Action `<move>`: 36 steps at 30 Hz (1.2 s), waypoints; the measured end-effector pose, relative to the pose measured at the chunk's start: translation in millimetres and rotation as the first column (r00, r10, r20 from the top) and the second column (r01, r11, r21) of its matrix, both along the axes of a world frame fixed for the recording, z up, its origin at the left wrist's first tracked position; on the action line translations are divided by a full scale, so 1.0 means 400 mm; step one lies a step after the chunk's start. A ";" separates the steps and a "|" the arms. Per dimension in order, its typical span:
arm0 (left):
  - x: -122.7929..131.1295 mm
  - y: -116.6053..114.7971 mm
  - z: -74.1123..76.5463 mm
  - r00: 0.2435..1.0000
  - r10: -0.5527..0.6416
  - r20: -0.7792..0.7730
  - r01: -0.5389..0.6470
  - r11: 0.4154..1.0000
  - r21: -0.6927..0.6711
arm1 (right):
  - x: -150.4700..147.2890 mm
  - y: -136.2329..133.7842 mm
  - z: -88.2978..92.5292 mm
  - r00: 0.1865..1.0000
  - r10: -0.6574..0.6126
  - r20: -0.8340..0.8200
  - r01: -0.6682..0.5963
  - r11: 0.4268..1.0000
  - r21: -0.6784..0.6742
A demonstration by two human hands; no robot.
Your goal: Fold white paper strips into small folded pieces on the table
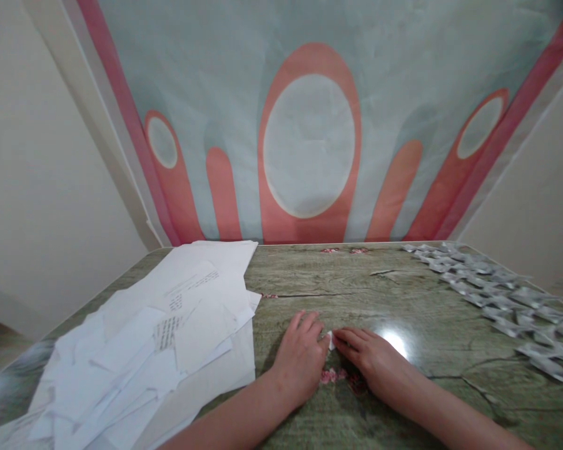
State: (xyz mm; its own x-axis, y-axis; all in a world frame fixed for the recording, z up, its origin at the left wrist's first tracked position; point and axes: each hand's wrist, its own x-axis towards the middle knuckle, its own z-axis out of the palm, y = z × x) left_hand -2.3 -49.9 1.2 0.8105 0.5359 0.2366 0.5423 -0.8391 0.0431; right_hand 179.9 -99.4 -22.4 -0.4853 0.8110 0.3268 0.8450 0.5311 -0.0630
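Observation:
Near the middle of the table, a small piece of white paper (331, 340) shows between my two hands, mostly covered by fingers. My left hand (303, 353) grips its left side between thumb and fingers, the other fingers curled close to the tabletop. From the right, my right hand (368, 356) pinches the same paper, its fingers pressed together and pointing left. How the paper is folded is too small to tell. To the left lies a wide, loose pile of white paper sheets and pieces (122, 350), some with printed text.
Several small folded pale pieces (497, 294), apparently paper, lie in rows along the right side of the wood-patterned table (319, 275). Light glares off the surface beside my right hand. A backdrop with coral shapes (309, 228) stands behind the far edge.

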 end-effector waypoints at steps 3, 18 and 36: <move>0.000 -0.005 0.004 1.000 -0.002 0.002 0.002 1.000 -0.018 | -0.004 0.004 0.000 1.000 -0.027 0.015 0.027 0.999 -0.036; 0.002 -0.012 0.007 0.999 -0.042 0.021 0.043 0.999 -0.019 | 0.000 0.001 -0.031 0.985 -0.020 -0.173 0.028 0.999 0.042; -0.001 0.011 -0.012 0.972 0.094 0.217 -0.058 0.984 -0.169 | -0.004 0.003 -0.018 0.988 -0.057 -0.145 0.061 0.998 0.017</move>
State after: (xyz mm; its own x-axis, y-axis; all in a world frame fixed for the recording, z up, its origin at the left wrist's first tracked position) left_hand -2.8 -45.4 -3.6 0.7024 0.6395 0.3126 0.5654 -0.7680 0.3008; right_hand 178.2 -98.2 -29.6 -0.3832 0.8288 0.4077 0.8577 0.4831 -0.1758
